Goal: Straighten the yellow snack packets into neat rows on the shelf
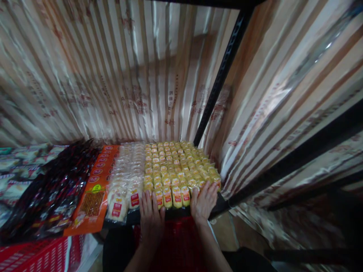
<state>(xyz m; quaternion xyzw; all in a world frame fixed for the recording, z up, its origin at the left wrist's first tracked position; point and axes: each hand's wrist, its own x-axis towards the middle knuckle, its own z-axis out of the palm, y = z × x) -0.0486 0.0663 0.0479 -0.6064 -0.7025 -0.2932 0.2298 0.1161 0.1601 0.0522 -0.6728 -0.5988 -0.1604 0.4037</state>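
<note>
Head view: our left hand (151, 217) and right hand (203, 202) rest open and apart, palms flat on the front row of yellow packets (176, 170), seemingly squaring it to the shelf edge (177, 212); white packets (126, 185) lie just left; a red basket (176, 241) sits beneath our wrists.

Your black metal shelf (176, 214) carries, left to right: pale printed pouches (17, 168), glossy red-black packs (55, 189), flat orange packs (95, 192), clear-wrapped white cakes (127, 177), rows of small yellow-wrapped cakes (176, 166).

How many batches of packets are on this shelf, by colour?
Small yellow plastic snack packets: 1 batch
White plastic packets: 1 batch
Flat orange packets: 1 batch
Dark red-black packets: 1 batch
Pale plastic packets, far left: 1 batch
Total: 5 batches
</note>
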